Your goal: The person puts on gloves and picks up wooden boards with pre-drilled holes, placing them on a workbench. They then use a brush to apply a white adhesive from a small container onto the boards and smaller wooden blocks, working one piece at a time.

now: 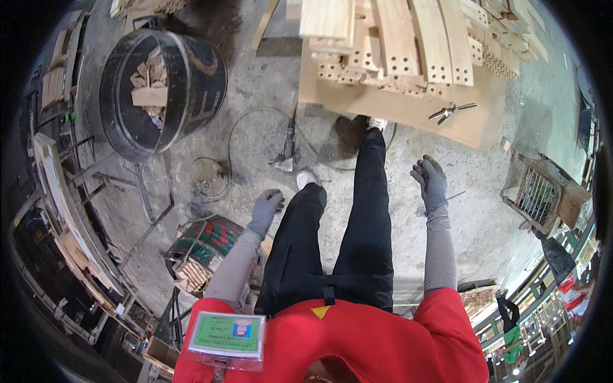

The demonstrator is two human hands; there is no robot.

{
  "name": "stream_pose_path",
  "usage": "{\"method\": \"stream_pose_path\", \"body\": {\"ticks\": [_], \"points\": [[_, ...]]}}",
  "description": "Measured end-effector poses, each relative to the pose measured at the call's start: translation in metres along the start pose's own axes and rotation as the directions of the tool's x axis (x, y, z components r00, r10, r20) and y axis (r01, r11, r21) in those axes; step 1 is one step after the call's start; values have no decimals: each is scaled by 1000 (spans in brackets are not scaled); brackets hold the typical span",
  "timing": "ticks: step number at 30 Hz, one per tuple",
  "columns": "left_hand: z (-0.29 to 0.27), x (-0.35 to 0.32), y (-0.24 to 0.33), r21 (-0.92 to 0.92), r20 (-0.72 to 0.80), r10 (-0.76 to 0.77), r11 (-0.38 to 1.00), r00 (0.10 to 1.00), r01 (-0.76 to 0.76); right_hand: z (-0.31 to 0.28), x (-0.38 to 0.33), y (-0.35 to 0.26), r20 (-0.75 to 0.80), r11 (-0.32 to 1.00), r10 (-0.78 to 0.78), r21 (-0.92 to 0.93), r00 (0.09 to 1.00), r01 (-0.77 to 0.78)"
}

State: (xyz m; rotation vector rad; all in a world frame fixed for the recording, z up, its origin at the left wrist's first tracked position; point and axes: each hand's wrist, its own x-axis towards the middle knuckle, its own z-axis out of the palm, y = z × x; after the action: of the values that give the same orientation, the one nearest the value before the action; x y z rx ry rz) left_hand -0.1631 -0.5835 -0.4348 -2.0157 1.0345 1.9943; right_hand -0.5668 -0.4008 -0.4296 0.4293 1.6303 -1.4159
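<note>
My left hand (267, 209), in a grey glove, hangs beside my left thigh. Its fingers bend loosely, and nothing shows in them. On the other side, my right hand (431, 182) is gloved too and held out over the concrete floor, its fingers apart and bare of any object. Beyond it, a small metal tool with spread arms (452, 113) lies on a brown board (396, 110). Stacked wooden slats (399, 38) with drilled holes in their ends rest on that board. Neither hand touches the wood.
A large black drum (207, 76) holding wood scraps stands at the far left. A long-bodied tool (287, 150) and a thin hose (230, 147) lie on the floor ahead. Near my left arm is a green-and-red container (207, 246); a slatted crate (537, 195) stands to the right.
</note>
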Motion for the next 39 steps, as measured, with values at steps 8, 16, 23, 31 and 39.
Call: {"method": "stream_pose_path", "body": {"ticks": [8,16,23,31,39], "points": [[-47,-12,-53,103,-117,84,992,990,-73,49,27,104,158,766,39,-639,987,72],[-29,-4,-94,225,-255,210,962,944,-153,202,170,217,774,-312,235,-513,588,800],[-83,43,-233,0,-497,-99,994,862,114,318,244,329,841,-580,399,-76,364,811],[-34,22,-301,-105,-406,-357,933,842,345,333,270,350,540,-507,758,134,366,852],[-17,8,-309,-254,-277,-368,919,888,301,285,213,349,465,-428,800,0,379,904]]}}
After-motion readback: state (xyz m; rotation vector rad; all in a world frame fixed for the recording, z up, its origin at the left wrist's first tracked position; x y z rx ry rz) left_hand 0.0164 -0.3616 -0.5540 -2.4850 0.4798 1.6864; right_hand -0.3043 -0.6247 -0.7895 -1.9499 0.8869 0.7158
